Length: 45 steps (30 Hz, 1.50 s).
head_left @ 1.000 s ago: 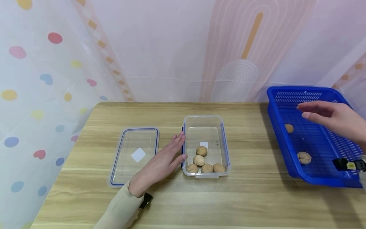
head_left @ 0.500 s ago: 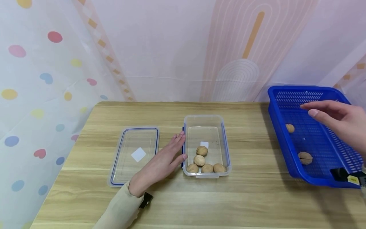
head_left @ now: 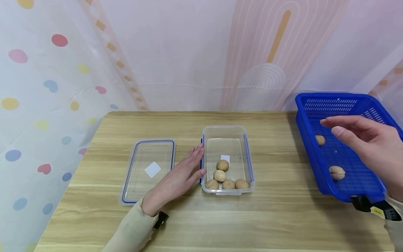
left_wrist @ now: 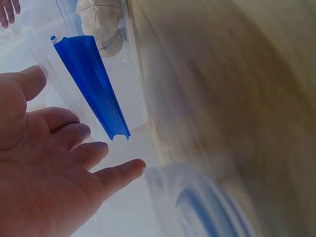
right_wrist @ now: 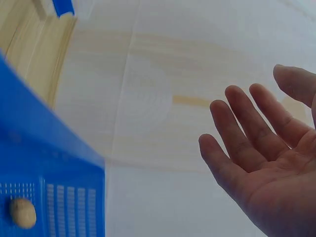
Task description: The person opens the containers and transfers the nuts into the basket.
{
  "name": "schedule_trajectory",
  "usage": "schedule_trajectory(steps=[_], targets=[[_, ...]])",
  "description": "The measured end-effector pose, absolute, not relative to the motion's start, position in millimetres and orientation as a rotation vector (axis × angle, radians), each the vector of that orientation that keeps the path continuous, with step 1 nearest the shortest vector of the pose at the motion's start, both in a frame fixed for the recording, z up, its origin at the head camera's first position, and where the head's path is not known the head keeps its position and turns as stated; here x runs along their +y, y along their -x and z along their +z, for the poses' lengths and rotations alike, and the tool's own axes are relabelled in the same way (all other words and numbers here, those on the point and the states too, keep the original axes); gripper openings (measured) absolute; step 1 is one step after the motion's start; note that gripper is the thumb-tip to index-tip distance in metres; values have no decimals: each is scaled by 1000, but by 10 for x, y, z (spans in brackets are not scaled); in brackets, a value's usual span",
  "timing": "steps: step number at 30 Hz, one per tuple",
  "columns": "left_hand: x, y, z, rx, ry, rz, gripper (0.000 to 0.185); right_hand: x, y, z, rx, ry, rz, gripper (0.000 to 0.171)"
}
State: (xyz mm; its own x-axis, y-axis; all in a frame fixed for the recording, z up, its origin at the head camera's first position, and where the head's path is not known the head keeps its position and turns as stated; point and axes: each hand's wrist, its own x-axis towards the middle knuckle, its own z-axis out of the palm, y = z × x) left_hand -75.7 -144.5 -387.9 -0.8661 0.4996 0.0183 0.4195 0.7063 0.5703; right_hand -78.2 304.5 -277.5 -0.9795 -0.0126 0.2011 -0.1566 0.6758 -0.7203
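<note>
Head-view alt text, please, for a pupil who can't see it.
A person's empty right grip hovers over a blue basket with two walnuts visible; the left grip is beside an open, clear box holding five walnuts. A clear lid lies further left on the wooden table.

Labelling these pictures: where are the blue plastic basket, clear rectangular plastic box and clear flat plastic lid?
Blue plastic basket (head_left: pixel 344 157), head view: bare floor.
Clear plastic box (head_left: pixel 225 147), head view: bare floor.
Clear plastic lid (head_left: pixel 153 153), head view: upper panel.

Tabletop setup (room type unclear): wood-grain table (head_left: pixel 270 224), printed cloth backdrop (head_left: pixel 182 52).
</note>
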Motion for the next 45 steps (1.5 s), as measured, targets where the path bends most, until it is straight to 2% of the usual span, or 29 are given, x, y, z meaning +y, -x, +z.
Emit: schedule_trajectory(steps=[17, 40, 45], targets=[[-1449, 741, -3877, 2766, -736, 889, 66, 2652, 645, -2830, -2703, -209, 1369, 31], [-1454, 757, -3868, 2761, -764, 900, 65, 2174, 761, -3165, -2498, -484, 1778, 25], [-1440, 753, -3872, 2755, -758, 900, 65, 2074, 770, -3221, -2555, -496, 1722, 25]])
